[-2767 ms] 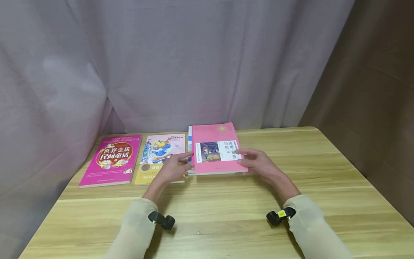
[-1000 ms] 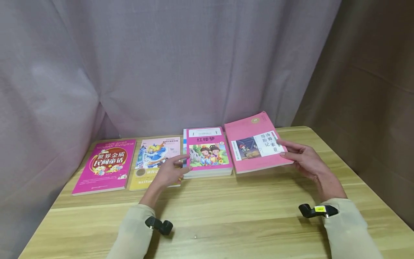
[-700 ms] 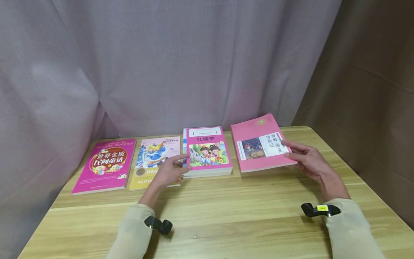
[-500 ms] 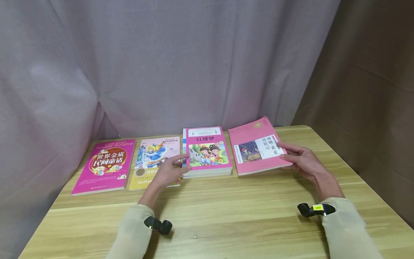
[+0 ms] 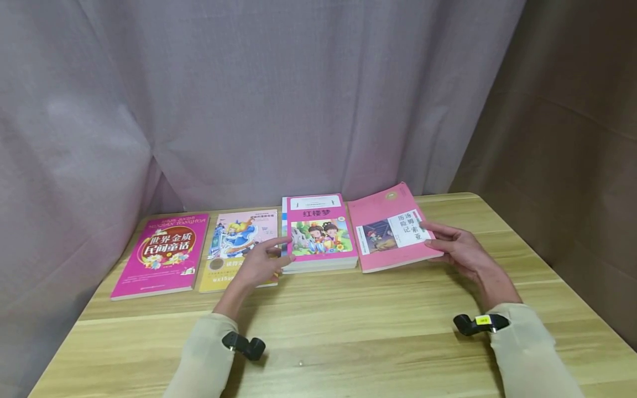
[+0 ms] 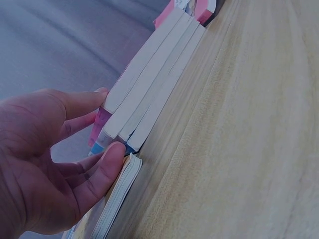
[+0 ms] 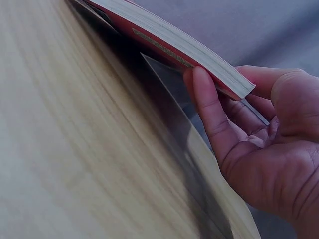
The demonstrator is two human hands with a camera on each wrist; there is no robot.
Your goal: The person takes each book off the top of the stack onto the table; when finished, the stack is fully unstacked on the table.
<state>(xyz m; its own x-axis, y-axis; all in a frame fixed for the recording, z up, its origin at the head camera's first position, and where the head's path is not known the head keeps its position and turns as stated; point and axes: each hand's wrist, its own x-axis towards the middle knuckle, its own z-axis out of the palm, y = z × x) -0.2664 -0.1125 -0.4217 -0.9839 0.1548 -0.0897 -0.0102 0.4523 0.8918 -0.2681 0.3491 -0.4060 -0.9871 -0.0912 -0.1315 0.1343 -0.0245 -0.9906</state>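
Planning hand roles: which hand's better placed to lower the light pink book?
Probably the right hand: its fingers grip the light pink book; the left hand is at the stack.

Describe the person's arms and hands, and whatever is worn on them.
The left hand and right hand are bare, without gloves. The sleeves are long, plain and pale beige. Each wrist carries a small black device; the right one bears a yellow label, its print too small to read.
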